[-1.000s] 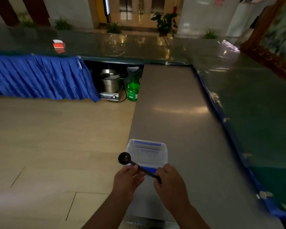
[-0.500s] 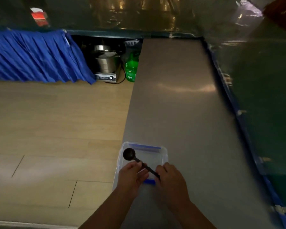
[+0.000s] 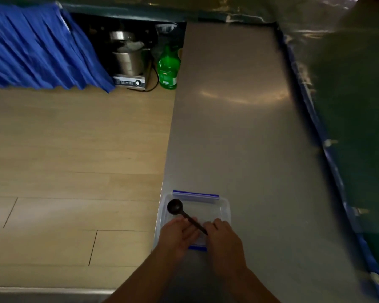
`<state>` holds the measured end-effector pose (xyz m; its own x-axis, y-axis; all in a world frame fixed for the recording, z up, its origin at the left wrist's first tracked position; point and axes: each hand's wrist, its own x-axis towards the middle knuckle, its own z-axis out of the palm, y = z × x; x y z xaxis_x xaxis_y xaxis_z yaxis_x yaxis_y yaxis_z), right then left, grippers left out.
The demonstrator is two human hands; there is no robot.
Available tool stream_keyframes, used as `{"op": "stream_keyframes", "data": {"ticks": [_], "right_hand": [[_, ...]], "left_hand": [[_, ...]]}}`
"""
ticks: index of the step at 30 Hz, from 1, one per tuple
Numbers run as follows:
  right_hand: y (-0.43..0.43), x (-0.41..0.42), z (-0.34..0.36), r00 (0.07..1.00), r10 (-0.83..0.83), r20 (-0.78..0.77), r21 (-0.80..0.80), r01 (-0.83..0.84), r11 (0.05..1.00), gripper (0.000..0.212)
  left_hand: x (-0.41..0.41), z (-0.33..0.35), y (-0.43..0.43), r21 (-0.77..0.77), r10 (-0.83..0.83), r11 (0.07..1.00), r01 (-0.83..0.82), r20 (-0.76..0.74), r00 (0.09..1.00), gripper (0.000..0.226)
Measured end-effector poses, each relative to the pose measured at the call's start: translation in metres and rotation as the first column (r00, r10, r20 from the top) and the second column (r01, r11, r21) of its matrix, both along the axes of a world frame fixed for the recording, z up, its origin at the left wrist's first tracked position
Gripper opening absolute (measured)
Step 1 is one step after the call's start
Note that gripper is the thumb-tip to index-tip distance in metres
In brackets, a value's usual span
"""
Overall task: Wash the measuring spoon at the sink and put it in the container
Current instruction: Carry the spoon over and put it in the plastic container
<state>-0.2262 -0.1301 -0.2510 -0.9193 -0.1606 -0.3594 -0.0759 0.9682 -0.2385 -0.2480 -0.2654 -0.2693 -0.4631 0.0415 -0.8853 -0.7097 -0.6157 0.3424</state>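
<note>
1. Underfoot, a pale wood-plank floor (image 3: 74, 149) fills the left of the view, and a long grey metal desk (image 3: 239, 127) runs away from the camera on the right, its top bare apart from a dull glare patch.
2. Beyond the floor hangs a pleated blue cloth skirt (image 3: 35, 49); beside it, in a dark recess, a steel pot (image 3: 127, 55) sits on a cooker base (image 3: 130, 82), with a green bottle (image 3: 168, 68) just to its right.
3. Dark green sheeting (image 3: 354, 106) covers the surface along the desk's right edge.
4. Printing on the cooker's front panel and the bottle's label is too blurred to read.
5. Near the desk's left edge sits a clear container (image 3: 224, 206) with blue clips.
6. Both forearms reach forward; the left hand (image 3: 177, 235) and right hand (image 3: 224, 237) sit close together, each pinching the handle of the black measuring spoon (image 3: 175, 207), whose bowl sits over the container's far-left corner.
</note>
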Motion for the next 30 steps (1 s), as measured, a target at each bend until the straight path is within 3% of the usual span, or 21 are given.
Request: {"op": "stream_keyframes", "data": {"ticks": [30], "right_hand": [[-0.005, -0.018, -0.039, 0.999, -0.015, 0.03, -0.009, 0.016, 1.0, 0.029]], "left_hand": [[-0.016, -0.016, -0.012, 0.095, 0.048, 0.994, -0.051, 0.031, 0.998, 0.033]]}}
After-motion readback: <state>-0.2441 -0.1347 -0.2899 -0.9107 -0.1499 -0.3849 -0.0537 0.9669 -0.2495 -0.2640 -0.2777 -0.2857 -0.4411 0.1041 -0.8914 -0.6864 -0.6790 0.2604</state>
